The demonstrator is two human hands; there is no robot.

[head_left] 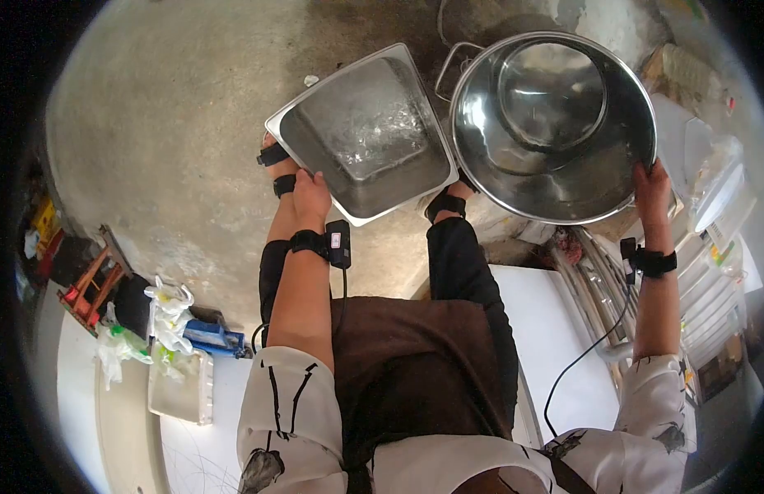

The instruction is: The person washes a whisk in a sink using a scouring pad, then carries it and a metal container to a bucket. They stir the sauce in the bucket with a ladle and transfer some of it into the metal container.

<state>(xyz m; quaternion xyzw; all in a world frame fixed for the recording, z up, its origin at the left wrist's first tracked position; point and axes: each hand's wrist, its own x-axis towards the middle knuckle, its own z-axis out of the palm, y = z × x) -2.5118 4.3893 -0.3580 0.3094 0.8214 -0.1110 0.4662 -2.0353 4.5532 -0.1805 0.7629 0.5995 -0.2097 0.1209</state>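
Observation:
My left hand (313, 199) is closed on the near left rim of a deep, square stainless-steel pan (312, 136). The pan is tilted so its inside faces me, and its bottom looks wet and shiny. To the right, a large round steel pot (555, 177) shows its open mouth, with a loop handle on its left side. My right hand (652, 193) grips the pot's right rim, fingers over the edge. Pan and pot sit side by side, their rims close together. Both of my wrists carry black straps with small boxes and cables.
Concrete floor (168, 165) spreads ahead and to the left, darker and wet behind the pan. Stacked white plastic containers (719, 280) and metal tubes (592, 284) are at the right. On the left are plastic bags (170, 317), a pale tray (202, 387) and a wooden stool (92, 284).

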